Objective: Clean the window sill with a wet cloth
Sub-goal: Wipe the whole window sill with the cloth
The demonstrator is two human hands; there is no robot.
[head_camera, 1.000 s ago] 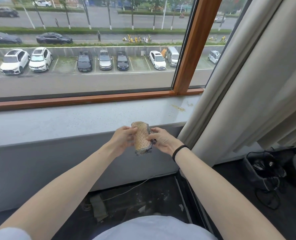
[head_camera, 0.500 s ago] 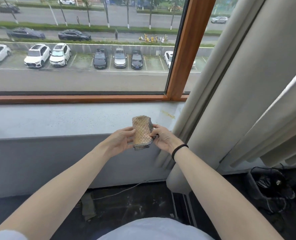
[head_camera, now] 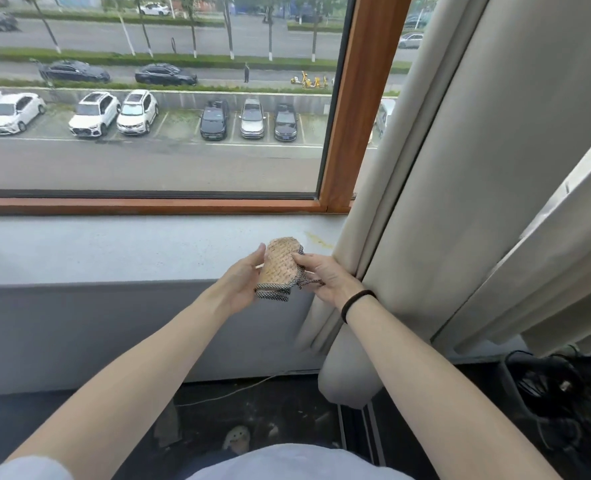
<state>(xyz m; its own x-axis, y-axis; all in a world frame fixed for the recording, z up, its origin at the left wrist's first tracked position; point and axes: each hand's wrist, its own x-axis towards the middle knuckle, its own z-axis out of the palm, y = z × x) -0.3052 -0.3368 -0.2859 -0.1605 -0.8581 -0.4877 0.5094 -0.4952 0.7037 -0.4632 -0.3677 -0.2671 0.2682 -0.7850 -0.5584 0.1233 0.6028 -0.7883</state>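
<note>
Black bag [head_camera: 557, 393] on the floor at right, contents too dark to tell. Farther, left hand [head_camera: 242, 282] and right hand [head_camera: 325, 278] both grip the folded cloth [head_camera: 282, 265], held in air at the front edge of the sill [head_camera: 114, 247]; wiping seems not yet begun. Next move probably calls for pressing the cloth flat on the sill, at the yellow stain [head_camera: 318, 241] beside the curtain [head_camera: 425, 202].

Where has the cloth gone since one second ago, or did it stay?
Yes: the cloth moved forward and right, closer to the yellow stain on the window sill.
</note>
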